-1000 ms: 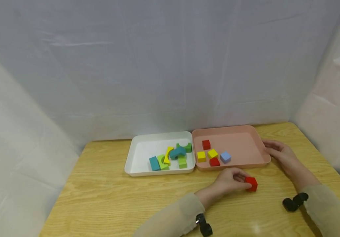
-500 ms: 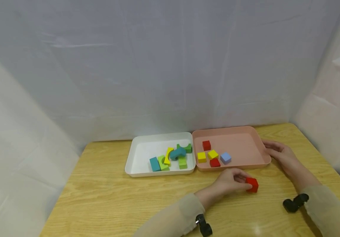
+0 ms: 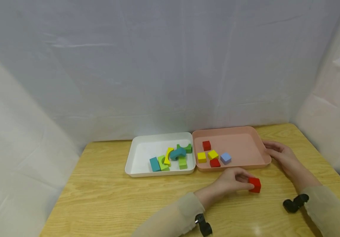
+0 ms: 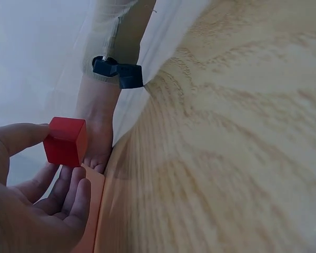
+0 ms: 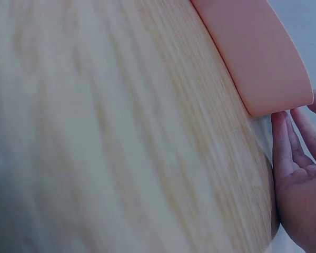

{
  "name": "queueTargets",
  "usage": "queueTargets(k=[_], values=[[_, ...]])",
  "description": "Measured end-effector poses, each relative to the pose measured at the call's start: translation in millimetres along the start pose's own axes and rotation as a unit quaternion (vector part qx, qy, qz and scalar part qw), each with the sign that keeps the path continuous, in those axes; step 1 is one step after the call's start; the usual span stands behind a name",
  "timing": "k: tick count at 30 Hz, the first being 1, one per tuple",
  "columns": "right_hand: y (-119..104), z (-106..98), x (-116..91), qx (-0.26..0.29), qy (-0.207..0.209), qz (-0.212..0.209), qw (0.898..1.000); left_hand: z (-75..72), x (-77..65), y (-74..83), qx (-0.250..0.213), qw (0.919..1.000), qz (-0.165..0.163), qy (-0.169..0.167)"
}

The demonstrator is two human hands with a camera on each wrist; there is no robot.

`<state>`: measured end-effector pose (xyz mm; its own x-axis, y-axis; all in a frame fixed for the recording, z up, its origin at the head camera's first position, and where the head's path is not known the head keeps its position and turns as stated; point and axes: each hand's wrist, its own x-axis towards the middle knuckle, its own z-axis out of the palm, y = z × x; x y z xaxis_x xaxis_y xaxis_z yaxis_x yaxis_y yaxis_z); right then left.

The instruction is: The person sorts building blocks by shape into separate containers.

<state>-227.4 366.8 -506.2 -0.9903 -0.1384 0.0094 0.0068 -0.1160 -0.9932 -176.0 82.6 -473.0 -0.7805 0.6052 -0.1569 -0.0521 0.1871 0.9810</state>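
My left hand (image 3: 229,181) pinches a red cube block (image 3: 255,185) between thumb and fingers, over the wooden table just in front of the pink tray (image 3: 241,165). In the left wrist view the red block (image 4: 67,141) sits between the thumb and the fingertips, its faces well visible. My right hand (image 3: 283,158) touches the right end of the pink tray. In the right wrist view its fairly straight fingers (image 5: 282,139) meet the tray's outer wall (image 5: 268,58). Inside that tray lie red blocks (image 3: 206,145), yellow blocks (image 3: 201,157) and one light blue block (image 3: 225,158).
A white tray (image 3: 140,154) stands directly left of the pink one. It holds several green, teal and yellow blocks, some of them arch-shaped, such as the yellow arch (image 3: 167,156). White sheeting (image 3: 158,65) hangs behind and on both sides of the table (image 3: 104,197).
My left hand has shifted the red cube slightly to the right and turned it a little. The right hand stays at the pink tray's end.
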Motion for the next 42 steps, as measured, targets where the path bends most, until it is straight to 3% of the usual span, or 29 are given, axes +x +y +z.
queueTargets(k=[14,26,33,42], values=[[0,-1,0,-0.003,-0.002,-0.007,1.000,-8.8,-1.3,10.9,0.014,0.9998,0.014,0.000],[2,-1,1,0.008,-0.005,-0.010,1.000,-27.1,0.0,20.3,0.048,0.9985,0.023,0.010],[2,-1,2,-0.011,0.005,-0.007,1.000,-39.8,2.6,26.0,0.057,0.9968,0.054,0.016],[1,0,2,-0.013,0.010,-0.008,1.000,-53.4,9.4,31.0,0.071,0.9952,0.046,0.049]])
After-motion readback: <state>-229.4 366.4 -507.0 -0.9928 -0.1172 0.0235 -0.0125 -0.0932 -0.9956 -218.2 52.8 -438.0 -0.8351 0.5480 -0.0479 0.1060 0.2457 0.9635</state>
